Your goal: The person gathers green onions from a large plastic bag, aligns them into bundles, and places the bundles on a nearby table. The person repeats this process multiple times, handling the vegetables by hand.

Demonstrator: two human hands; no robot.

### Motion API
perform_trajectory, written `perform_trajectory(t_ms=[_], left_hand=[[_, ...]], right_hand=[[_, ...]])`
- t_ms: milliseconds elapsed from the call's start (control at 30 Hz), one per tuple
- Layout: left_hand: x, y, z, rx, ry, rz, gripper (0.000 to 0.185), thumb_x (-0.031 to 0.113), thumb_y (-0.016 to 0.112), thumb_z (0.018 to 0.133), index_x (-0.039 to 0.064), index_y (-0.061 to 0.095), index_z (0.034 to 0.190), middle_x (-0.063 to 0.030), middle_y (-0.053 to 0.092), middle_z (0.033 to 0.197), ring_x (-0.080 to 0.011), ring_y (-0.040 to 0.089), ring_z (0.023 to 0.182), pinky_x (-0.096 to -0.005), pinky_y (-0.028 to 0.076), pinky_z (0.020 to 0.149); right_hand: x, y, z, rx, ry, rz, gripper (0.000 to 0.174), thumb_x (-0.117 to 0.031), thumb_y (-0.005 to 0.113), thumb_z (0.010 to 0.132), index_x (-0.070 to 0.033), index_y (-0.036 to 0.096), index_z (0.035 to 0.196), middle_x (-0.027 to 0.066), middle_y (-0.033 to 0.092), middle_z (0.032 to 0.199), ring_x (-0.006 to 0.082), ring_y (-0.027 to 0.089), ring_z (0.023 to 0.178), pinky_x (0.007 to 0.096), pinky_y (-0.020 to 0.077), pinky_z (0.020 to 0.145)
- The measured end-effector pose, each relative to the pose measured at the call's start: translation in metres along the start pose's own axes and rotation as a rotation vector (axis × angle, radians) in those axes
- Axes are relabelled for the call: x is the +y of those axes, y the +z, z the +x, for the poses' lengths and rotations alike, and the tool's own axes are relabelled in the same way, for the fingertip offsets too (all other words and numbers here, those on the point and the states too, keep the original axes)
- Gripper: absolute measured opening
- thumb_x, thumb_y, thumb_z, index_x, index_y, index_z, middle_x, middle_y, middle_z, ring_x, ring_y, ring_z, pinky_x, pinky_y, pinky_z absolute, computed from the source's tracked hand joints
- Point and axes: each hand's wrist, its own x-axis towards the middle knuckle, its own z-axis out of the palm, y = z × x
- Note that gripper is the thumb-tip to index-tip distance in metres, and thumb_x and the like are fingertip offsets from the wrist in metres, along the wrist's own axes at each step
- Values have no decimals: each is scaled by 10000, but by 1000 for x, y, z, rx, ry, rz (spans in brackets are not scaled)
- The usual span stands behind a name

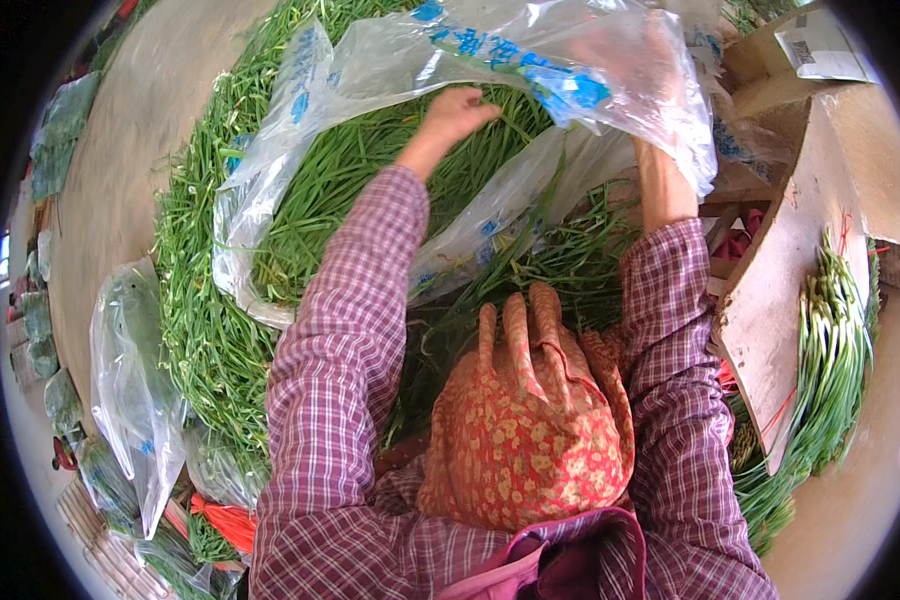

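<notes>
Before me a big clear plastic bag (270, 157) with blue writing lies with its mouth spread wide around a mass of long green leaves (360, 165), which look like garlic chives. My left hand (461, 116) is over the leaves inside the bag's mouth, its fingers bent; nothing is plainly held in it. Behind the bag's plastic at the upper right is my right hand (630, 60), blurred by the film, so its grip cannot be made out. More loose green leaves (570, 255) lie between my forearms, beyond a red flowered cloth (525, 450) at my lap.
At the right, a bundle of green stalks (832, 330) rests over a board (780, 270). Cardboard (870, 142) stands behind it. An empty-looking clear bag (139, 375), a red-orange plastic strip (225, 521) and several filled bags (64, 135) lie at the left.
</notes>
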Motion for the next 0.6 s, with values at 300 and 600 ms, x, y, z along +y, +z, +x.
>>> perform_trajectory(t_ms=[300, 600], left_hand=[[-34, 78, 57, 54, -11, 518, 1359, 816, 691, 583, -100, 224, 1471, -311, 201, 1535, -458, 179, 1432, -614, 123, 1132], [-58, 166, 68, 229, -38, 671, 962, 649, 714, 703, -77, 500, 1296, -336, 431, 1372, -483, 336, 1328, -627, 201, 1089]], right_hand=[[-4, -9, 15, -1, 57, -6, 416, -300, 667, 896, -87, 560, 1237, 118, 632, 1160, 267, 604, 1052, 438, 496, 912], [-10, -10, 21, -10, 52, -12, 436, -318, 648, 906, -83, 549, 1260, 117, 634, 1172, 250, 607, 1055, 420, 498, 898]])
